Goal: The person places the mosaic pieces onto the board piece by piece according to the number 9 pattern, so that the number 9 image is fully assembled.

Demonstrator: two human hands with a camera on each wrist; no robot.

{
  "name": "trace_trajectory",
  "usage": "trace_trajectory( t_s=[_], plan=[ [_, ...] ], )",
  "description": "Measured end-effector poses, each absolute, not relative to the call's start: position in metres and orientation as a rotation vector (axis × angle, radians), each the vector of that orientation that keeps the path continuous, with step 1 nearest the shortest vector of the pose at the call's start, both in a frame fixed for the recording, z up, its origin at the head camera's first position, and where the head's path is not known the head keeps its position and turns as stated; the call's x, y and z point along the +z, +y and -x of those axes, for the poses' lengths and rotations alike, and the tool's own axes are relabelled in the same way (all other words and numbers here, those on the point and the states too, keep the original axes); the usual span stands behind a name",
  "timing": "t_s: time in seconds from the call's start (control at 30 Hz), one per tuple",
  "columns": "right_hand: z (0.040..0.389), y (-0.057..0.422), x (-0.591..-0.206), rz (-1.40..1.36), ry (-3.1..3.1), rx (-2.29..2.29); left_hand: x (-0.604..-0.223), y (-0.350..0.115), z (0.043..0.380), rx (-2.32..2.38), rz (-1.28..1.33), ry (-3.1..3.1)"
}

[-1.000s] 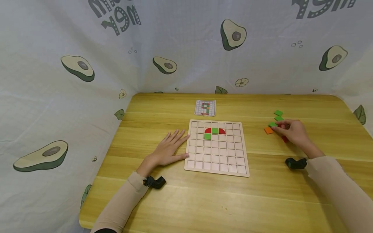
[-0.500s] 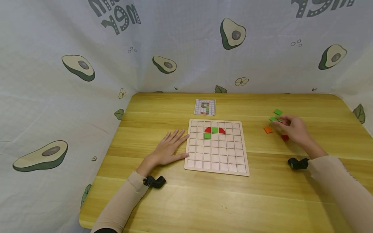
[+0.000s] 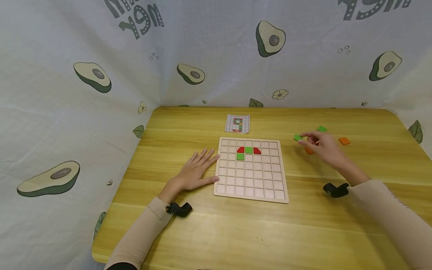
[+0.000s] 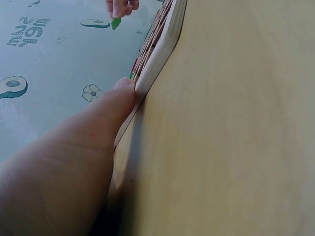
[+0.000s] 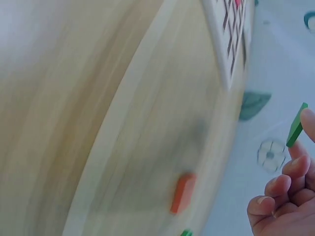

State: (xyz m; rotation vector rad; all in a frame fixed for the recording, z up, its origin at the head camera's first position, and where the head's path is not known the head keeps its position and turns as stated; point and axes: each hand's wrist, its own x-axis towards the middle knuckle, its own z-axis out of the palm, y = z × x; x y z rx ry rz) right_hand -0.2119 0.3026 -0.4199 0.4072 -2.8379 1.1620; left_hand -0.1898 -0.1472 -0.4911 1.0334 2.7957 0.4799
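My right hand (image 3: 325,149) pinches a green square tile (image 3: 297,137) between thumb and fingertips, raised over the table right of the board. The right wrist view shows that tile (image 5: 297,127) edge-on, other fingers curled below it. My left hand (image 3: 193,175) lies flat on the table with fingers spread, fingertips and thumb at the left edge of the wooden grid board (image 3: 260,183). Near its top, the board holds a green tile (image 3: 248,150) between two red quarter-round tiles (image 3: 240,150), and another green tile (image 3: 240,156) under the left red one.
Behind the board lies a small printed card (image 3: 237,124) with a coloured grid pattern. A green tile (image 3: 322,129) and an orange tile (image 3: 344,141) lie beyond the right hand. Another orange tile (image 3: 309,151) is partly hidden beneath it. A patterned cloth (image 3: 222,52) hangs behind the table.
My right hand has picked a green tile from the loose pieces and moved left with it toward the board. An orange tile at the right is now uncovered. My left hand stays put.
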Motion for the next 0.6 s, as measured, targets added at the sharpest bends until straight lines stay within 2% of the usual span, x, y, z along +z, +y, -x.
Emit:
trace_trajectory(
  t_s=[0.6],
  plan=[
    [0.212, 0.232, -0.428, -0.617, -2.887, 1.297, -0.492, -0.149, 0.190, 0.451, -1.019, 2.799]
  ],
)
